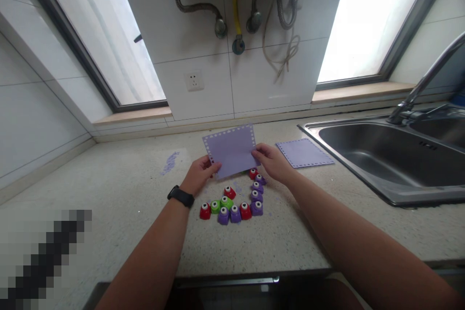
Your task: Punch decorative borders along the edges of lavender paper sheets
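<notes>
A lilac paper sheet (232,149) with small holes punched along its edges is held up above the counter. My left hand (200,174), with a black watch on the wrist, pinches its lower left corner. My right hand (271,161) pinches its right edge. Below the sheet, several small craft punches (235,203) in red, green and purple sit in a cluster on the speckled counter (127,189). A second lilac sheet (304,152) with punched edges lies flat to the right, beside the sink.
A steel sink (378,157) with a tap (421,89) fills the right side. Lilac paper scraps (169,162) lie on the counter at the left. A wall socket (193,80), hoses and pipes hang on the tiled wall behind. Windows flank both sides.
</notes>
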{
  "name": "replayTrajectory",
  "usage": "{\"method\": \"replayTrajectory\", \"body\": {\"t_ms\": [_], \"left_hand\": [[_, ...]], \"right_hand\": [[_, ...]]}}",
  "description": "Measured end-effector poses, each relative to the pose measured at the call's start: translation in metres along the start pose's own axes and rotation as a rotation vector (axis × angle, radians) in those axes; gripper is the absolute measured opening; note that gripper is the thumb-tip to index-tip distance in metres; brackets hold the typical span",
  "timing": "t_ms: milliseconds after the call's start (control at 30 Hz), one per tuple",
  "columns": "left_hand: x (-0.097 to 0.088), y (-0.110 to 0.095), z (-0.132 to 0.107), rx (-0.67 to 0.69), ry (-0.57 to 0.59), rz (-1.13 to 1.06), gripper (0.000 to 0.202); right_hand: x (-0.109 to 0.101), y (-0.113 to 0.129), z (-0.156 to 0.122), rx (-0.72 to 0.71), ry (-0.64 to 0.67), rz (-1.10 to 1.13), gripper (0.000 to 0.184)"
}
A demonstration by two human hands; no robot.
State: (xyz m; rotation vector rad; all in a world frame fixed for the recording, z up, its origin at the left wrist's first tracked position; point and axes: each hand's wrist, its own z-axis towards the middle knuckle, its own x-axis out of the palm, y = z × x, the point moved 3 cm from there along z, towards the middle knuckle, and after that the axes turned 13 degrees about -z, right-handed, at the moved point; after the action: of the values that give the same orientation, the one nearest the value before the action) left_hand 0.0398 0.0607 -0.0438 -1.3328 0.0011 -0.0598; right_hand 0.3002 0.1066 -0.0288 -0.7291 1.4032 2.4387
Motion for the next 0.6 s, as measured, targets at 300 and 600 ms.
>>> {"method": "replayTrajectory", "body": {"t_ms": [300,600], "left_hand": [[0.0004,0.0021,-0.0012,-0.009,0.014,0.054,0.032],[-0.0004,0.0022,-0.0002,-0.011,-0.003,0.062,0.028]], "right_hand": [[-0.001,0.0019,-0.0021,0.005,0.026,-0.041,0.02],[0.0009,0.0021,-0.0023,-0.007,0.031,-0.039,0.019]]}}
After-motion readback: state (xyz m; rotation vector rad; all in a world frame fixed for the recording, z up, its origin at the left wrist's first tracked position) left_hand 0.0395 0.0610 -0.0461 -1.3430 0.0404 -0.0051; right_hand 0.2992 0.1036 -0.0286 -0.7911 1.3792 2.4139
